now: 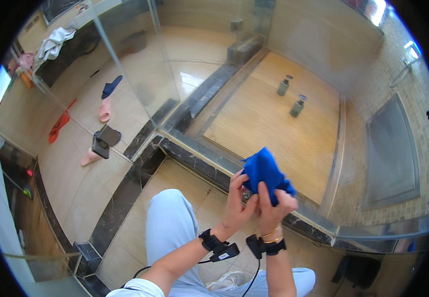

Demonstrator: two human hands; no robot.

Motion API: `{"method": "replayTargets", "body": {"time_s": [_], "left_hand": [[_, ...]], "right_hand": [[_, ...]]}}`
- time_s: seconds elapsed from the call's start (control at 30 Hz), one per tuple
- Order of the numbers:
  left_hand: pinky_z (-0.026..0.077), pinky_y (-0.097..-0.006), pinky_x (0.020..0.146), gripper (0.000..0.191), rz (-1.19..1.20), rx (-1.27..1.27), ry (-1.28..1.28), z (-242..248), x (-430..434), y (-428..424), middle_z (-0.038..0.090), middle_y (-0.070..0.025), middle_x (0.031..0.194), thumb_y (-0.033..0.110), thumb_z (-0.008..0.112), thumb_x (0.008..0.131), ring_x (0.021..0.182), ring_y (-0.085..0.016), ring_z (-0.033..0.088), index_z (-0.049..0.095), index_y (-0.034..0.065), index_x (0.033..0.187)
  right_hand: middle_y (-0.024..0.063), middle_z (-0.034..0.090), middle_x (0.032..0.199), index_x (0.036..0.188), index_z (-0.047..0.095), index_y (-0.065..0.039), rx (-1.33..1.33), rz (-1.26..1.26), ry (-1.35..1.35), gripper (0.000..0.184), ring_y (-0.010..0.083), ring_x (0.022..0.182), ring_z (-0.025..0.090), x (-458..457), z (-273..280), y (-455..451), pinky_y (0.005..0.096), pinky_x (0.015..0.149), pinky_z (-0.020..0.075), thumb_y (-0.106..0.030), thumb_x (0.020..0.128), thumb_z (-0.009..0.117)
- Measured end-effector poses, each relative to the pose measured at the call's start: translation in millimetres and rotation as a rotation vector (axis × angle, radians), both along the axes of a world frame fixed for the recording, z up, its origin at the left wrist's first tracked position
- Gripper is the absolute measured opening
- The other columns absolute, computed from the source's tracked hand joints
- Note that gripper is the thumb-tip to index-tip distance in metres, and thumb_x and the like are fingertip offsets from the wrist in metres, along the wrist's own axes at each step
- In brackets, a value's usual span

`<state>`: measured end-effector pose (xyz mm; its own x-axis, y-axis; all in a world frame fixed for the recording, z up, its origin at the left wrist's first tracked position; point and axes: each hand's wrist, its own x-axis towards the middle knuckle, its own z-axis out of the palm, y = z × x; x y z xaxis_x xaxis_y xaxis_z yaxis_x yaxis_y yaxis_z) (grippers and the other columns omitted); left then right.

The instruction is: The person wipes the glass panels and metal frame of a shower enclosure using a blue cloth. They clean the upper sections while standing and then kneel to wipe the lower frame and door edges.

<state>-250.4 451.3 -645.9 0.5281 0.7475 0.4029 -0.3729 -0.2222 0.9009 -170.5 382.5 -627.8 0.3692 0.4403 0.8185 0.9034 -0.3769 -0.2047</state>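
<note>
A folded blue cloth (264, 170) is held up between my two hands, above the dark marble threshold (199, 157) of a shower stall. My left hand (238, 202) grips its left edge with fingers and thumb. From below and the right, my right hand (273, 208) pinches the same cloth. Both wrists carry black strapped devices with cables. Beyond the cloth lies the ribbed beige shower floor (270, 130), where two pump bottles (283, 86) stand.
Glass panels (125, 74) border the stall on the left. Slippers (105, 110), a red bag-like item (59, 124) and a dark hinged object (105, 141) show on the tiles behind the glass. A grey framed panel (394, 156) sits at right; a white towel (53, 46) hangs upper left.
</note>
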Motion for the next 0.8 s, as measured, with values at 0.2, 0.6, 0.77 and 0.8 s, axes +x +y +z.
{"method": "replayTargets", "body": {"time_s": [0.2, 0.6, 0.77, 0.8], "left_hand": [[0.031, -0.0362, 0.099, 0.055, 0.052, -0.015, -0.017, 33, 1, 51, 0.022, -0.016, 0.141, 0.015, 0.051, 0.087, 0.125, -0.027, 0.031, 0.025, 0.0055, 0.136], [0.019, -0.0336, 0.107, 0.056, 0.2, -0.135, 0.131, 2, -23, 142, 0.028, -0.0128, 0.14, 0.022, 0.049, 0.09, 0.131, -0.023, 0.024, 0.027, -0.0002, 0.136], [0.016, -0.0388, 0.108, 0.061, 0.296, 0.131, -0.089, 61, -40, 203, 0.018, -0.0193, 0.143, 0.026, 0.049, 0.09, 0.133, -0.031, 0.019, 0.021, -0.0003, 0.137], [0.016, -0.0389, 0.108, 0.062, 0.292, 0.142, -0.053, 65, -41, 212, 0.017, -0.0199, 0.143, 0.026, 0.05, 0.089, 0.133, -0.031, 0.019, 0.021, -0.0002, 0.137]], "right_hand": [[0.0049, 0.045, 0.11, 0.112, 0.062, -0.023, -0.262, -0.174, -0.261, 0.036, 0.0222, 0.102, 0.04, 16, 14, 62, 0.0387, 0.084, 0.0297, -0.01, 0.078, 0.059], [-0.0067, 0.045, 0.11, 0.115, 0.051, -0.021, -0.49, 0.158, -0.612, 0.037, 0.0092, 0.102, 0.04, -11, -8, 178, 0.0309, 0.078, 0.0279, -0.026, 0.079, 0.053], [-0.0078, 0.046, 0.116, 0.114, 0.054, -0.022, -0.299, 0.185, -0.611, 0.036, 0.0088, 0.102, 0.041, -23, 65, 251, 0.0302, 0.08, 0.0268, -0.027, 0.078, 0.054], [-0.0078, 0.046, 0.116, 0.112, 0.054, -0.022, -0.231, 0.167, -0.665, 0.035, 0.0088, 0.102, 0.041, -29, 69, 260, 0.0298, 0.08, 0.0265, -0.026, 0.078, 0.054]]}}
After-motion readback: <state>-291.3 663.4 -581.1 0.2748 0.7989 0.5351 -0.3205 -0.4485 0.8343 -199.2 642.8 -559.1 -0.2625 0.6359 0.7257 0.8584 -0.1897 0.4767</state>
